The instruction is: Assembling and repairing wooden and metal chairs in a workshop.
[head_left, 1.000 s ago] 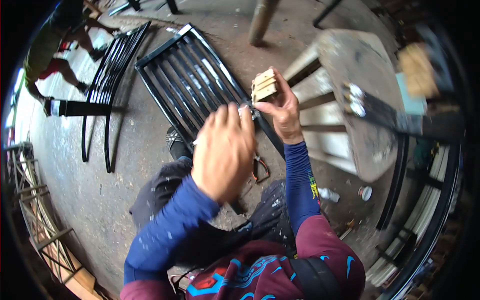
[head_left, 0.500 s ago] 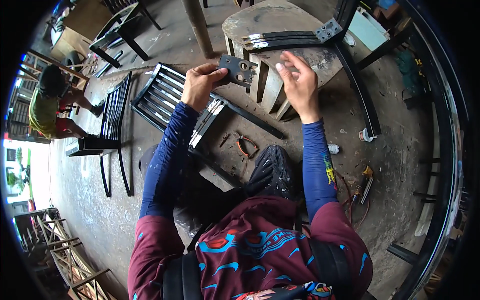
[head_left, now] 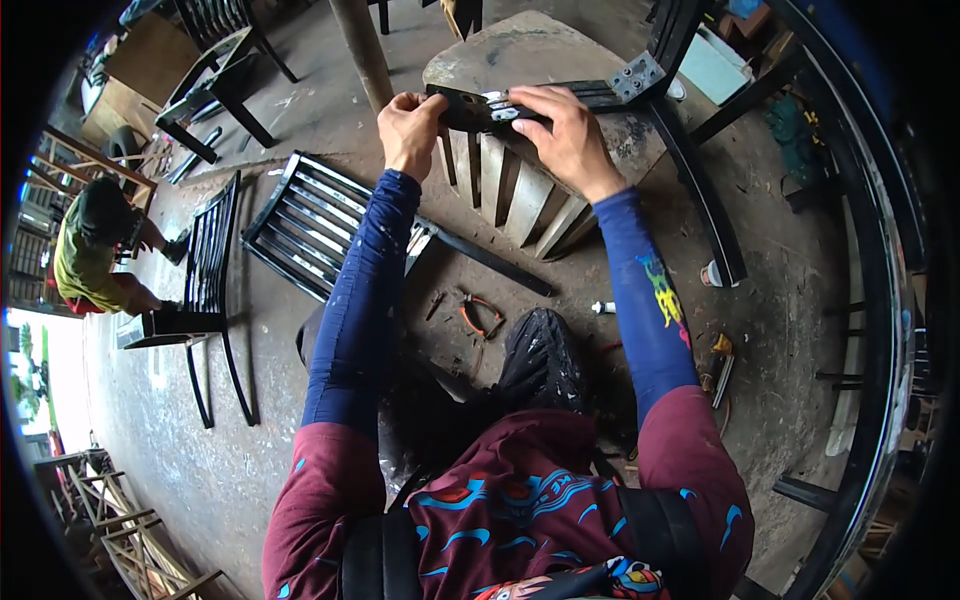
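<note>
Pinched at its left end in my left hand (head_left: 408, 132) is a dark, flat metal plate (head_left: 460, 110) with holes, turned nearly edge-on. It lies up against the white-patched ends of the curved black slats (head_left: 595, 98), which rest on a worn wooden stand (head_left: 520, 52). Over those slats reaches my right hand (head_left: 570, 140), fingers above and thumb below, closed round them near the plate. Its palm side is hidden. At the slats' other end, a bolted metal plate (head_left: 637, 78) joins them to a black wooden post.
On the floor before my knees lie orange-handled pliers (head_left: 480, 314). Left of them is a black slatted frame (head_left: 310, 215). A yellow-ended tool (head_left: 721, 360) lies to the right, below a small cup (head_left: 712, 273). At far left, a person (head_left: 95, 245) crouches beside a black chair (head_left: 205, 270).
My left hand has tilted the plate and brought it to the slat ends. My right hand, open in the air before, has moved left and closed over the slats. The view has shifted slightly.
</note>
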A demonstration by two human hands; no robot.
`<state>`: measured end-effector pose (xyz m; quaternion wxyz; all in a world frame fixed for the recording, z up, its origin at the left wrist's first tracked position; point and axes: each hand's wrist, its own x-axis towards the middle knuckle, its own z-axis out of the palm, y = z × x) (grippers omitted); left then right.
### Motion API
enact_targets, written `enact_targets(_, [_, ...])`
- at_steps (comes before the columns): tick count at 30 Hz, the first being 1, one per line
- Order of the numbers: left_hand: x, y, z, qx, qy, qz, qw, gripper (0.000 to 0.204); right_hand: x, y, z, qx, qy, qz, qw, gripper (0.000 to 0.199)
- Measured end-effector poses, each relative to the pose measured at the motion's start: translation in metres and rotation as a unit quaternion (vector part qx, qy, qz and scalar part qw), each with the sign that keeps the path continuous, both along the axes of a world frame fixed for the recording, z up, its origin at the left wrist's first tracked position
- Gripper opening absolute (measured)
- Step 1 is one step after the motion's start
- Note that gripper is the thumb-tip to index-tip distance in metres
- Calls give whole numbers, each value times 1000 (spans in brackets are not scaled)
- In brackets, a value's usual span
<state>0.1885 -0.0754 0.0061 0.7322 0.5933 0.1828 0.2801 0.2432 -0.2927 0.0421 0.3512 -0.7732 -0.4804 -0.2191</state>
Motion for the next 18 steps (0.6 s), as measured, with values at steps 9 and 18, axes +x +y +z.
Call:
enact_targets(9, [59,-14,-6,164,46,58,984,32,80,51,17,-206,60,61,975,59])
enact_targets(18, [50,14,6,288,-40,-259,921,88,99,52,17,-225,200,102,948,72])
